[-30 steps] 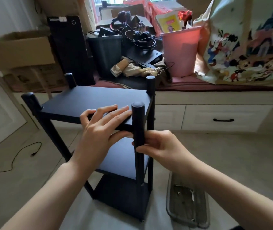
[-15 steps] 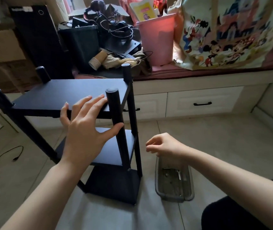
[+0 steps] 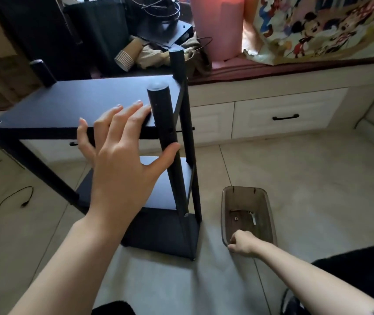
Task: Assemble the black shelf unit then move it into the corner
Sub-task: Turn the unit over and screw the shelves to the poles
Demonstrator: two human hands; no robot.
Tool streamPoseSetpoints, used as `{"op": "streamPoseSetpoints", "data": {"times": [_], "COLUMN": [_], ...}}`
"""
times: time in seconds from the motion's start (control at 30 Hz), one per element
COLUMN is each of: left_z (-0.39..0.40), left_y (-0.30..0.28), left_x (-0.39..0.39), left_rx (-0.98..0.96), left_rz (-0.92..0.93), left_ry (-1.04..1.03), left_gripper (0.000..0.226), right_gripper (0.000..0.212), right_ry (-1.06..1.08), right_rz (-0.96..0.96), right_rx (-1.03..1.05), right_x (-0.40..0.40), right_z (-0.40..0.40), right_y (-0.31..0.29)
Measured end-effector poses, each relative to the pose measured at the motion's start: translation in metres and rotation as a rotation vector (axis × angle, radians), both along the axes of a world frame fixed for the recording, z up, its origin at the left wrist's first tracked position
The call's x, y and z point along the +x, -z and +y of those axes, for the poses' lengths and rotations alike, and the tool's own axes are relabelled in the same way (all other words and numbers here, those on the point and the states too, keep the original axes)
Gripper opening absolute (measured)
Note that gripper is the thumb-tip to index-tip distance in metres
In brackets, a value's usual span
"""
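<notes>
Head view: nearest, at about five o'clock, the right hand (image 3: 241,243) reaches down to the near rim of a smoky translucent plastic bin (image 3: 270,219) on the tiled floor (image 3: 306,178); its fingers (image 3: 232,246) curl at that rim, but whether they actually grip it cannot be told. Inside the bin lie a few small pieces of hardware, one a pale metal tool (image 3: 252,217), too small to name further. Just beside the bin at nine o'clock stands the black shelf unit (image 3: 86,103), upright on the floor with three tiers and round posts at the corners. The left hand (image 3: 122,160) lies spread on the front edge of its top shelf, fingers straight and relaxed, the thumb touching the near right post (image 3: 165,137); it grips nothing. Bare tile opens at three o'clock of the bin toward the wall. A thin black cable (image 3: 11,201) trails on the floor at eight o'clock. Farther off at one o'clock, white drawers (image 3: 288,110) with a black handle sit under a window seat (image 3: 272,64). On that seat, from eleven to one o'clock, stand a stack of paper cups (image 3: 126,55) lying on its side, a black box (image 3: 172,32) with tangled wires on top, a pink bucket (image 3: 217,26) and a bag printed with cartoon mice (image 3: 322,26). No writing can be read.
</notes>
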State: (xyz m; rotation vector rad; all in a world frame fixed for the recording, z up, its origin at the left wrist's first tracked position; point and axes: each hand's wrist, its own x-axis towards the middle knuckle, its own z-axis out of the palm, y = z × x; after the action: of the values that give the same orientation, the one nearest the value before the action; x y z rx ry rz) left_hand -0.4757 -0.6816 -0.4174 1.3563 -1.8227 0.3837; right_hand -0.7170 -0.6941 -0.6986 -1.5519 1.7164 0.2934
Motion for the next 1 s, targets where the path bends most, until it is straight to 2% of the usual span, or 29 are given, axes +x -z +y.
{"op": "streamPoseSetpoints", "data": {"times": [0.13,0.3,0.4,0.5,0.6,0.67,0.77,1.0], "left_z": [0.001,0.005,0.009,0.013,0.017,0.017,0.019,0.029], "left_y": [-0.001,-0.003,-0.005,-0.007,-0.007,-0.008,-0.009,-0.007], "left_x": [-0.002,-0.005,-0.007,-0.009,-0.009,-0.009,-0.01,-0.013], "left_rx": [0.02,0.067,0.096,0.092,-0.043,-0.122,-0.146,-0.139], "left_rz": [0.006,0.0,0.026,0.095,0.072,0.078,0.173,0.245], "left_ry": [-0.011,-0.015,-0.004,0.04,0.1,0.109,0.107,0.105], "left_gripper": [0.068,0.068,0.068,0.062,0.048,0.037,0.026,0.005], "right_gripper": [0.028,0.025,0.023,0.022,0.017,0.025,0.039,0.021], "right_ry": [-0.07,-0.077,-0.074,-0.045,-0.019,0.011,0.057,0.036], "right_rz": [0.005,-0.094,-0.137,-0.137,-0.082,-0.044,-0.04,-0.018], "right_rx": [0.104,0.442,0.511,0.372,0.138,0.047,0.02,-0.017], "right_x": [0.001,0.003,0.007,0.009,0.008,0.007,0.003,0.004], "right_z": [0.004,0.019,0.025,0.021,0.013,0.01,0.008,-0.004], "right_y": [0.002,0.012,0.021,0.029,0.043,0.053,0.067,0.089]}}
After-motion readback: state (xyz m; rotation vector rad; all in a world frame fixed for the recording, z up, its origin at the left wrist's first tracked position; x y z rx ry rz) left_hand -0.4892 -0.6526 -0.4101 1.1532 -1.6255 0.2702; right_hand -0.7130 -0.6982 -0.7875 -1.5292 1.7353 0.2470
